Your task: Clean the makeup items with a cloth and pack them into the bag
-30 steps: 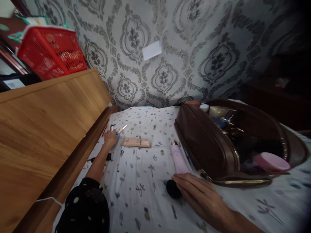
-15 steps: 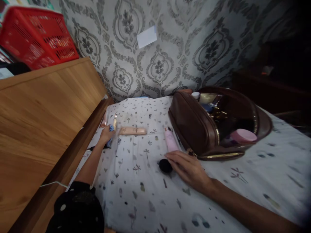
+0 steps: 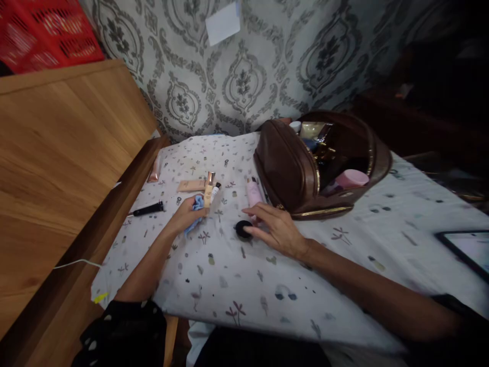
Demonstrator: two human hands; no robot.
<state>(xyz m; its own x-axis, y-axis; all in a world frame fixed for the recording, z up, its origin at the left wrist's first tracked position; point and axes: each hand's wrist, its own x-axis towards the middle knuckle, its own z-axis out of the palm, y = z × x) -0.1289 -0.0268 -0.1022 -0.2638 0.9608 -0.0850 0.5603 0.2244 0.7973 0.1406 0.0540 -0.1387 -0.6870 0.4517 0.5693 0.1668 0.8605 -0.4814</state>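
Note:
My left hand (image 3: 186, 214) is closed around a blue cloth (image 3: 196, 208) and two slim cosmetic tubes (image 3: 210, 189), which stick up past my fingers. My right hand (image 3: 275, 228) lies flat with fingers spread on the patterned white sheet (image 3: 237, 275), its fingertips touching a small round black compact (image 3: 242, 229). A pink tube (image 3: 252, 192) lies just beyond that hand. A peach tube (image 3: 191, 185) rests behind my left hand. An open brown cosmetic bag (image 3: 290, 171) holding several items, among them a pink jar (image 3: 351, 179), stands at the right.
A black pen-like stick (image 3: 147, 208) lies near the wooden headboard (image 3: 57, 153) on the left. A red basket (image 3: 42, 30) sits above it. A tablet's corner (image 3: 464, 252) shows at the right edge. Patterned wallpaper with a white note (image 3: 222, 23) lies behind.
My left hand has drawn back from near the headboard toward the middle, carrying the cloth and tubes. My right hand has shifted onto the black compact. The view has pulled back and tilted down.

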